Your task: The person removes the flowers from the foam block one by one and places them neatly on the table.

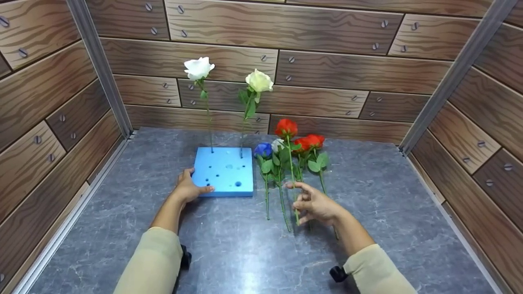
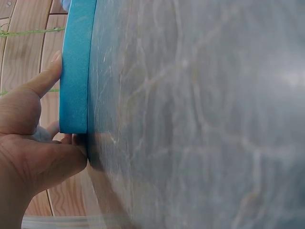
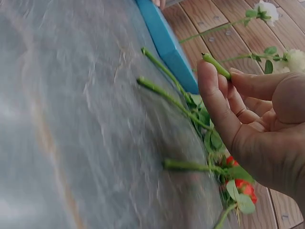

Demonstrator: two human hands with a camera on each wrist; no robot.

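My left hand [image 1: 187, 189] grips the near left corner of a light blue foam block [image 1: 226, 182], thumb along the front edge and fingers at the left side. Several holes dot the block's top. A white rose [image 1: 199, 68] and a cream rose [image 1: 259, 81] stand upright in holes along its back. To the right, my right hand [image 1: 318, 205] pinches the lower stem of a red rose [image 1: 286, 128] between thumb and fingers, bloom up and away from me. In the right wrist view the cut stem end [image 3: 215, 66] pokes out past the fingertips.
Beside the block lie a blue rose [image 1: 263, 150], a white rose [image 1: 278, 145] and red roses [image 1: 314, 141], their stems toward me on the grey marbled table [image 1: 163, 151]. Wood-patterned walls [image 1: 327, 73] with metal corner posts [image 1: 457, 73] enclose the back and sides.
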